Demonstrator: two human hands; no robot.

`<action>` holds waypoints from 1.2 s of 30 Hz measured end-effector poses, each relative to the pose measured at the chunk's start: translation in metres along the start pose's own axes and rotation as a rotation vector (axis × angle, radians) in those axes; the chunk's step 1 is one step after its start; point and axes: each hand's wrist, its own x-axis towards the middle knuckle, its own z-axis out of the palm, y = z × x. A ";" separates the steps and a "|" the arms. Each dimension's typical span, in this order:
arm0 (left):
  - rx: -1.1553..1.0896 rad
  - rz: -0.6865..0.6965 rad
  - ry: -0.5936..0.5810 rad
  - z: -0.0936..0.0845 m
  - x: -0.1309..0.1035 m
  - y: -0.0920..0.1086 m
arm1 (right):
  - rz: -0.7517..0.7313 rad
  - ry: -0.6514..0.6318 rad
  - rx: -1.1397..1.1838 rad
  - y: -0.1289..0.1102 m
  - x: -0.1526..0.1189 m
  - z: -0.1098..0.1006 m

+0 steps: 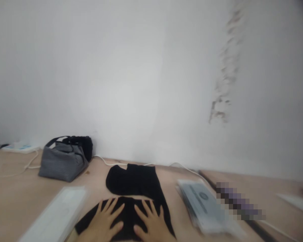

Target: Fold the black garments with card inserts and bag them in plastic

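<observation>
Black cloth (pixel 138 181) lies flat on the wooden table, with a rounded end at the upper left and a long strip running down the right. More of the same dark fabric spreads beneath both palms. My left hand (pixel 104 220) rests on it with fingers spread. Beside it, my right hand (pixel 151 222) also lies flat on the fabric, fingers apart. The two thumbs point toward each other with a small gap between them. Neither hand grips anything. The lower part of the cloth runs out of view.
A white flat box (pixel 57 215) lies at the left, a stack of plastic packets (pixel 203 205) at the right. Behind are a grey striped bag (pixel 62 161), a power strip (pixel 21 148) and a white cable along the wall. A blurred-out object (pixel 238 201) lies far right.
</observation>
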 end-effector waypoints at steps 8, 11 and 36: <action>-0.002 0.068 -0.009 0.003 -0.015 0.007 | 0.057 -0.036 -0.042 -0.005 -0.016 0.006; -0.024 -0.022 0.098 0.000 -0.015 0.005 | 0.032 0.018 -0.011 -0.024 -0.012 0.000; -0.971 -0.284 0.550 -0.017 -0.001 0.041 | 0.334 0.341 -0.052 0.026 -0.024 -0.030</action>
